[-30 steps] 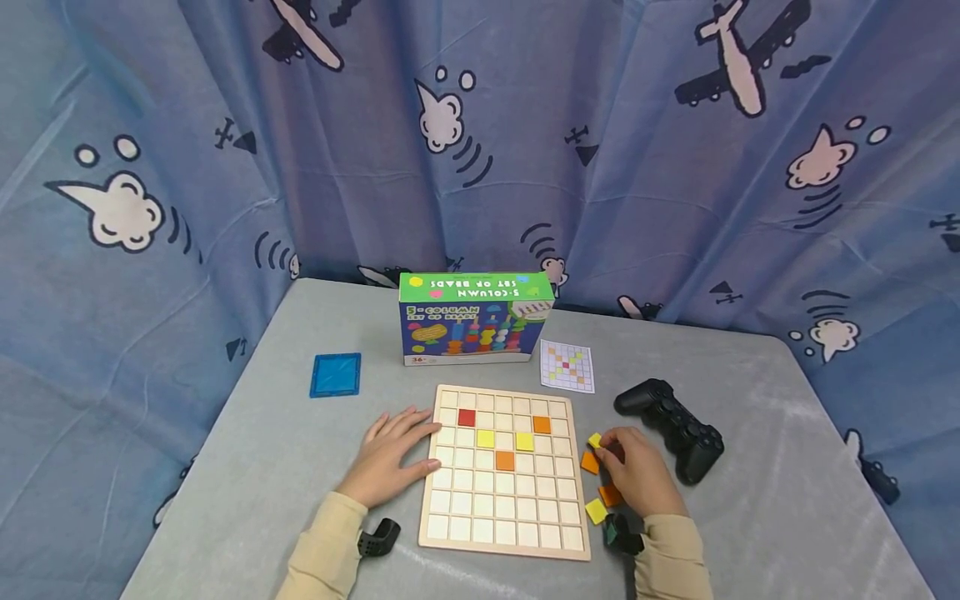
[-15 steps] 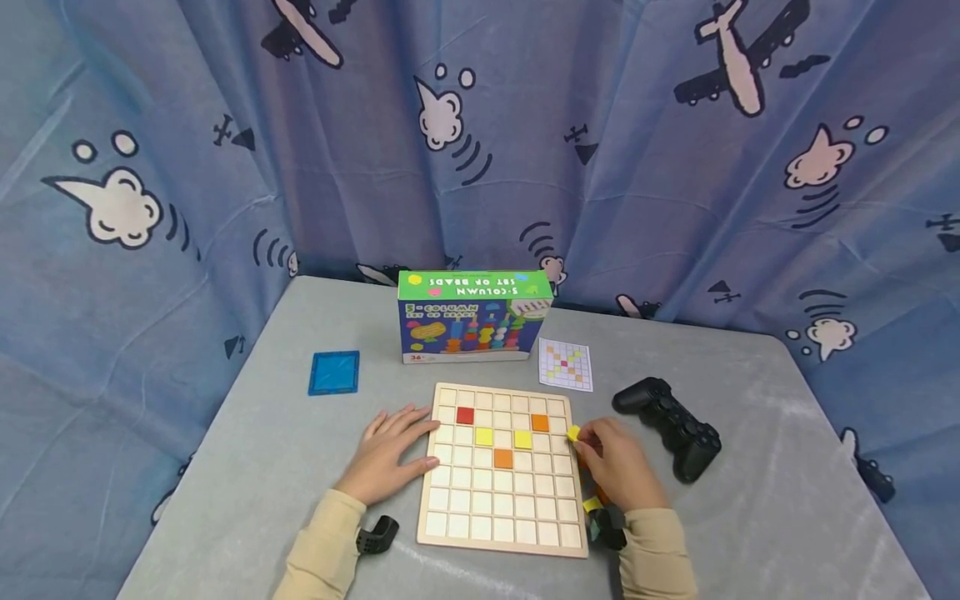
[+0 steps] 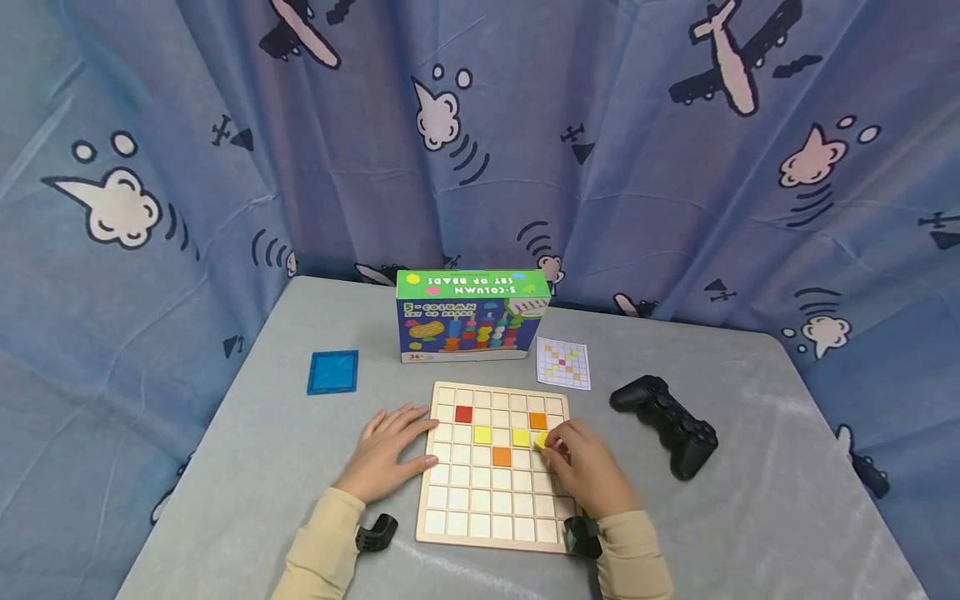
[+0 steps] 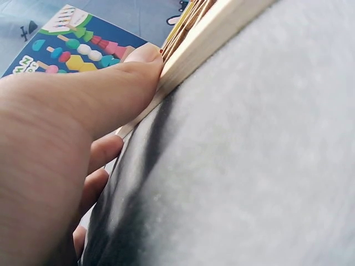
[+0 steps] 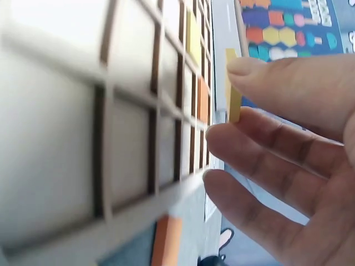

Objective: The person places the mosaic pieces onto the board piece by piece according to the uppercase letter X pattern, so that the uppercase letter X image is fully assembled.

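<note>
A wooden grid board [image 3: 450,527] lies on the grey table, with one red, two orange and two yellow square tiles in its cells. My right hand [image 3: 592,471] is over the board's right side. Its thumb and fingers pinch a yellow tile [image 5: 233,88], seen edge-on in the right wrist view, close over a cell right of another yellow tile [image 3: 521,437]. My left hand [image 3: 386,462] rests at the board's left edge, fingers spread, the thumb touching the wooden rim [image 4: 183,66].
Behind the board stands a bead-set box [image 3: 472,325], with a pattern card [image 3: 562,363] to its right. A blue square tray [image 3: 332,372] lies left, a black game controller [image 3: 666,425] right. An orange tile [image 5: 166,241] sits beside the board, mostly hidden from the head view.
My right hand has picked up the yellow tile from beside the board and carried it left over the grid. The left hand has stayed at the board's edge.
</note>
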Tool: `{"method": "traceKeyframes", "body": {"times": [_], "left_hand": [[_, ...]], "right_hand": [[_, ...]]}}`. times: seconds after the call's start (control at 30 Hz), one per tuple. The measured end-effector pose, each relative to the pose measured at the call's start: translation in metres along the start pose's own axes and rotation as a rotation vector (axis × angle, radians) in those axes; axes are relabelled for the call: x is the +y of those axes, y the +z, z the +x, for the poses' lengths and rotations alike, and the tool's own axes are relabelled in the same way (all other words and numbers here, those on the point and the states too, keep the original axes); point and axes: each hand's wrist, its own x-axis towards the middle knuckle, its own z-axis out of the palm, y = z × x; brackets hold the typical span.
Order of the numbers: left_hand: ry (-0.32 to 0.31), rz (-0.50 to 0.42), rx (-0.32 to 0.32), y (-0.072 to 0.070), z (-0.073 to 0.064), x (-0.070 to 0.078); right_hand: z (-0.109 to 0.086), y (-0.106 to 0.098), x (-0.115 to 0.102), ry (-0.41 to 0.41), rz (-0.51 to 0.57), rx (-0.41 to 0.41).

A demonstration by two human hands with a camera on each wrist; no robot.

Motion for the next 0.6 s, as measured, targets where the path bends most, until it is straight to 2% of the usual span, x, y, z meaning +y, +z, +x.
{"method": "traceKeyframes", "body": {"times": [0.23, 0.5, 0.6], "left_hand": [[0.018, 0.011, 0.013, 0.001, 0.0, -0.001], [0.016, 0.001, 0.0, 0.001, 0.0, -0.001], [0.014, 0.006, 0.002, 0.001, 0.0, -0.001]], "right_hand": [[0.0, 0.007, -0.017, -0.04, -0.007, -0.025], [-0.002, 0.014, -0.036, -0.015, 0.012, -0.099], [-0.002, 0.017, -0.041, -0.047, 0.015, -0.1]]}}
